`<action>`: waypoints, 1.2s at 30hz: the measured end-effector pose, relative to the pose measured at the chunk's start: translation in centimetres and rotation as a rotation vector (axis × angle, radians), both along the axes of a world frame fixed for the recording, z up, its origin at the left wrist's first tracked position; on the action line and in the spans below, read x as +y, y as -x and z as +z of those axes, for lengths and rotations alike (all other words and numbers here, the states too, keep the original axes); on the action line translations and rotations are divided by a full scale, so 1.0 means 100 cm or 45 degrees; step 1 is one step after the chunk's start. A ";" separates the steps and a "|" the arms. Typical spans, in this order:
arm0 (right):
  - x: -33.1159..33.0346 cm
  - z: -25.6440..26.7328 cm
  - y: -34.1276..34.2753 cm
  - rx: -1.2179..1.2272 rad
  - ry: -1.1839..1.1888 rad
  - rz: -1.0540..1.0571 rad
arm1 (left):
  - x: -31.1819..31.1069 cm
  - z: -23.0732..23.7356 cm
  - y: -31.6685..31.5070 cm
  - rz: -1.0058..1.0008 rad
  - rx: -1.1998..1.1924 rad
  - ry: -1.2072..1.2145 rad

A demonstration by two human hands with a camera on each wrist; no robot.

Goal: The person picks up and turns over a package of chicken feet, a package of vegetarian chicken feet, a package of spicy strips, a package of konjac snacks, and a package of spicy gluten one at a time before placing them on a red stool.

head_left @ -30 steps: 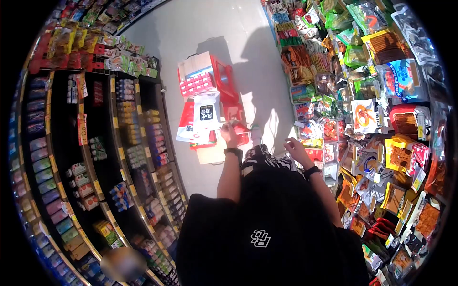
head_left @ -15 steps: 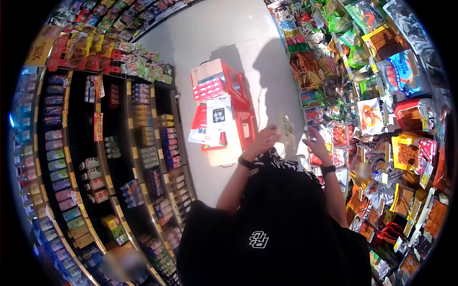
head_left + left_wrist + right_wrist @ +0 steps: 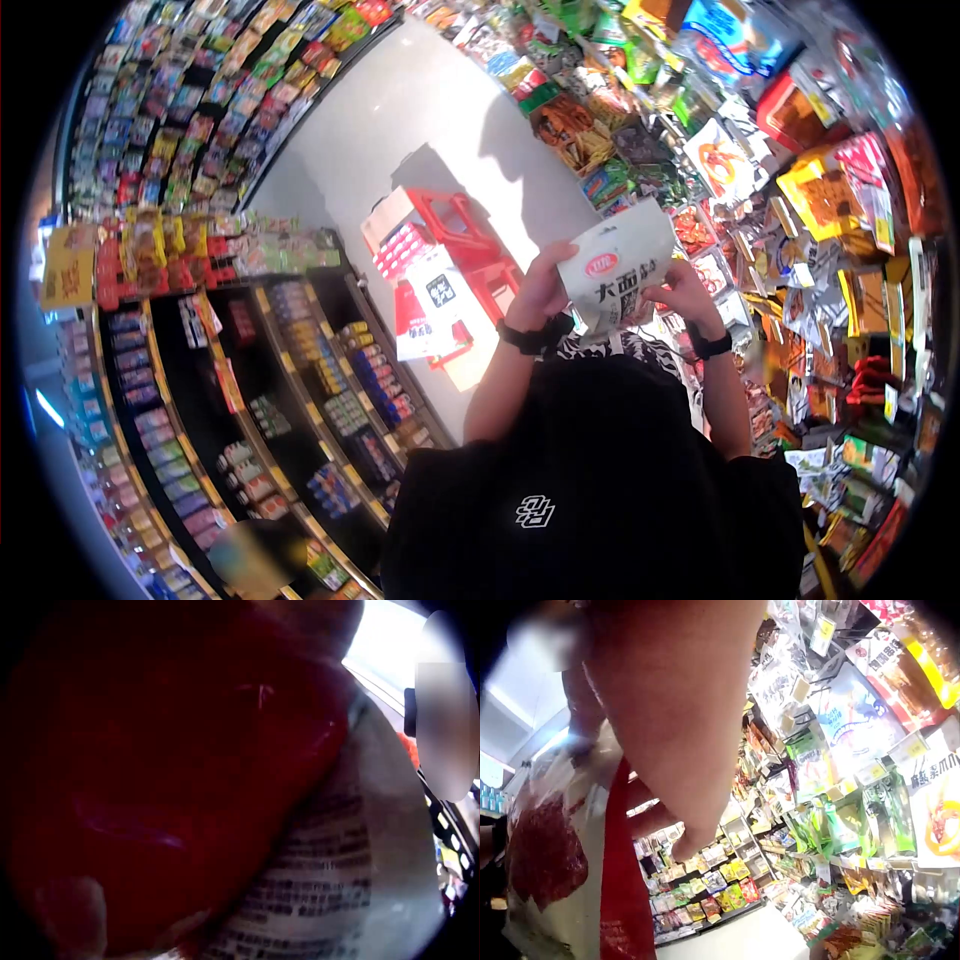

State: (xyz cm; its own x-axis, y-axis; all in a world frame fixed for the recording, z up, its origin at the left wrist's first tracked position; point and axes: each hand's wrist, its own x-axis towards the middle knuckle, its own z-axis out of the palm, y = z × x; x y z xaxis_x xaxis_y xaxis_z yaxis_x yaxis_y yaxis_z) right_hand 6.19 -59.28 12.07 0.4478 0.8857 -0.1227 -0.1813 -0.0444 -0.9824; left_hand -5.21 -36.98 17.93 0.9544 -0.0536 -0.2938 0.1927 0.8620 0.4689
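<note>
A pale snack bag [image 3: 618, 255] with a red oval logo and large dark characters is held up before the torso in the head view. My left hand [image 3: 541, 290] grips its left edge. At its lower right edge, my right hand [image 3: 692, 300] pinches the bag with the thumb across the front. The right wrist view shows the bag's see-through patch [image 3: 549, 851] with reddish food inside, next to a red strip. Close in the left wrist view are the bag's dark red part and a panel of small print [image 3: 307, 889].
Red crates [image 3: 455, 235] stand on the floor ahead, with white-and-red packets [image 3: 437, 290] and a stack of small red-and-white boxes [image 3: 402, 250] on them. Shelves of drinks [image 3: 370, 375] line the left. Hanging snack bags [image 3: 825, 195] crowd the right side.
My left hand has moved from the packets on the crates up and rightward with the snack bag. My right hand has come in and taken hold of its other edge. The head view has turned.
</note>
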 end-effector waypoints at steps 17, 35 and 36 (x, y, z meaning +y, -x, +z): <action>-0.118 0.012 0.064 -0.076 0.045 -1.313 | -0.121 -0.052 -0.022 -0.637 -0.114 -0.729; -0.101 0.076 0.155 0.308 0.228 -1.779 | -0.157 -0.037 -0.044 -1.143 0.096 -0.447; -0.097 0.072 0.161 0.301 0.242 -1.823 | -0.157 -0.045 -0.043 -1.126 0.041 -0.501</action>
State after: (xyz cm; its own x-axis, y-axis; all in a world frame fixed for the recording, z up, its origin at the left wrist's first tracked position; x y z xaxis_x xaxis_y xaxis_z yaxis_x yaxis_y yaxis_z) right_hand -9.93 -69.02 19.30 0.8660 -0.3271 -0.3782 -0.3334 0.1859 -0.9243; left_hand -0.88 -52.72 13.44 0.6076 -0.6404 -0.4698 0.7141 0.1816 0.6760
